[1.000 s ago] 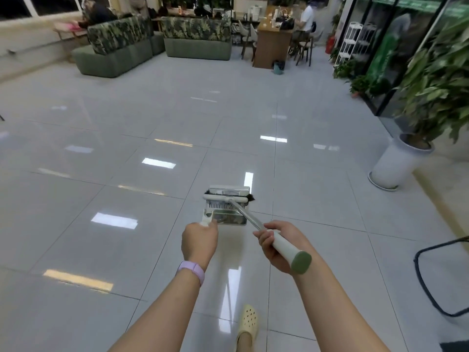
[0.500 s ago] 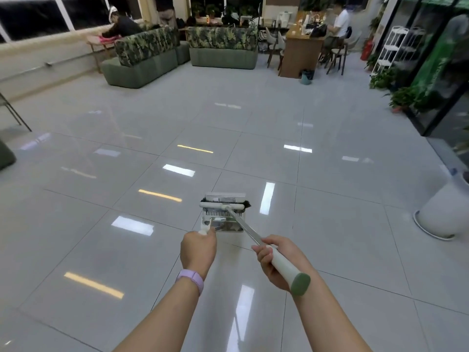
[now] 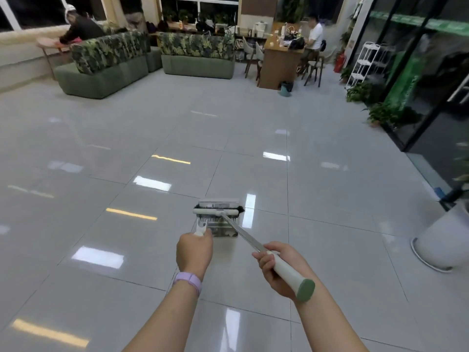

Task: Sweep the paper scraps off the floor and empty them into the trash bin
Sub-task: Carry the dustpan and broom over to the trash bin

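Note:
My left hand [image 3: 194, 251] grips the white handle of a dustpan [image 3: 220, 228], which hangs out in front of me above the tiled floor. My right hand [image 3: 279, 266] grips the white, green-capped handle of a broom [image 3: 253, 243]. The broom's head with black bristles [image 3: 217, 211] lies across the dustpan's mouth. Something pale lies inside the pan, too blurred to name. A small teal trash bin [image 3: 286, 89] stands far ahead beside a wooden counter.
Two green sofas [image 3: 106, 64] stand at the back left, and a wooden counter [image 3: 279, 64] with chairs and a seated person at the back. Potted plants [image 3: 380, 113] and a white shelf rack [image 3: 365, 62] line the glass wall on the right. A large white planter [image 3: 441, 240] stands close on my right.
The view has turned left and lifted: the white planter has slid to the right edge, and the sofas and counter have come closer. Both hands keep their grips on dustpan and broom.

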Demonstrator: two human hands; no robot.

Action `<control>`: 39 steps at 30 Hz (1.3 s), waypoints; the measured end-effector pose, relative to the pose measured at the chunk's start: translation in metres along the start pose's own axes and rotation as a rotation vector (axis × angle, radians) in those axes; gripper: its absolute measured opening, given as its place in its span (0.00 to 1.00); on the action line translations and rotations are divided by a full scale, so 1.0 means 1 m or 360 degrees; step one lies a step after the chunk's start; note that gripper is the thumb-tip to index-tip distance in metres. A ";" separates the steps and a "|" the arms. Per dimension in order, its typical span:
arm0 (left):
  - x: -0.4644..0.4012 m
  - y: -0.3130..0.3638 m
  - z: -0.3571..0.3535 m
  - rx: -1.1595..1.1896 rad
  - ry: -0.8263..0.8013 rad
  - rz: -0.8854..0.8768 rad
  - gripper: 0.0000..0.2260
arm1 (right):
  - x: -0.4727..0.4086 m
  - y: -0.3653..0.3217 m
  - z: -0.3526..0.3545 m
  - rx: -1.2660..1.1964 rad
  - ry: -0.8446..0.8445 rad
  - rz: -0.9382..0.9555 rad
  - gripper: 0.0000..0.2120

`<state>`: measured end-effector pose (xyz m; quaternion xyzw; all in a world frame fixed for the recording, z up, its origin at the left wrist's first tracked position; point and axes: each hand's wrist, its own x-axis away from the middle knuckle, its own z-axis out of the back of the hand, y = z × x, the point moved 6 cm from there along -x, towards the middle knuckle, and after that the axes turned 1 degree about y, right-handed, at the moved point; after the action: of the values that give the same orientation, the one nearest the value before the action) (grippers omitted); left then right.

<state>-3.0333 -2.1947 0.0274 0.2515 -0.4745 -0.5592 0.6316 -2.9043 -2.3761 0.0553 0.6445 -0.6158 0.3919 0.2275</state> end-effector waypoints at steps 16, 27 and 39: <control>-0.220 0.184 -0.240 -0.0141 -0.0144 -0.0061 0.20 | -0.150 -0.312 -0.066 -0.0086 0.0015 0.0031 0.10; -0.341 0.309 -0.401 -0.0170 -0.0127 -0.0027 0.22 | -0.226 -0.536 -0.099 -0.0073 0.0056 0.0044 0.13; -0.557 0.455 -0.585 -0.0182 -0.0274 -0.0098 0.21 | -0.374 -0.777 -0.185 -0.0173 0.0137 0.0128 0.11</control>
<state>-2.2632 -1.6803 -0.0115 0.1804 -0.4863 -0.6242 0.5842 -2.1659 -1.8953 0.0180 0.5885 -0.6511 0.3942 0.2725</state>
